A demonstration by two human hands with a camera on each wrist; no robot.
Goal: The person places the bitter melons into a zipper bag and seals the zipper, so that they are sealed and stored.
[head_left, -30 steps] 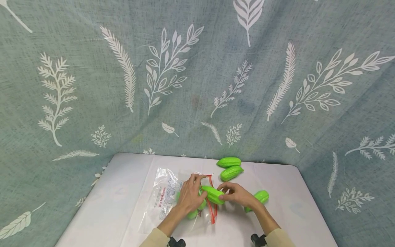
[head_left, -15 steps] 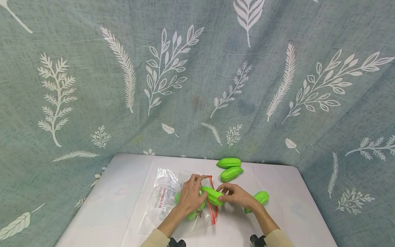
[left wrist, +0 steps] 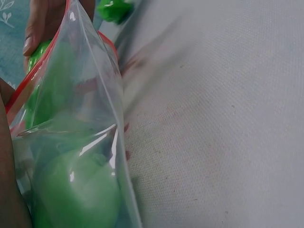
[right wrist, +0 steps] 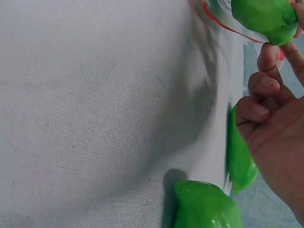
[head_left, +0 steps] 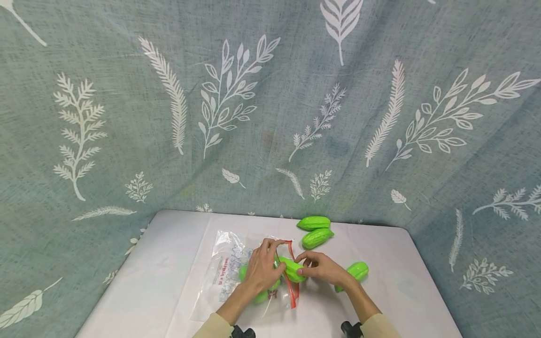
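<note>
A clear zip bag [head_left: 211, 288] with a red seal lies on the table, its mouth facing right. My left hand [head_left: 261, 268] holds the bag's mouth apart, fingers at the far red edge and thumb low by the opening. My right hand [head_left: 324, 268] pinches the near end of a ridged green gourd [head_left: 292, 270], whose far end is inside the mouth. In the right wrist view, thumb and fingertips grip the tip of this gourd [right wrist: 266, 19]. More green gourds, one plain in the left wrist view as a gourd [left wrist: 78, 190] behind the plastic, lie in the bag, partly hidden by my left hand.
Two loose gourds, an upper gourd [head_left: 313, 223] and a lower gourd [head_left: 317, 238], lie beyond the bag's mouth. Another gourd [head_left: 358, 270] sits by my right forearm. The white table [head_left: 139, 281] ends at a leaf-patterned curtain [head_left: 253, 117].
My right hand has moved slightly left, pushing the gourd a little further into the bag's mouth. My left hand keeps its place at the opening.
</note>
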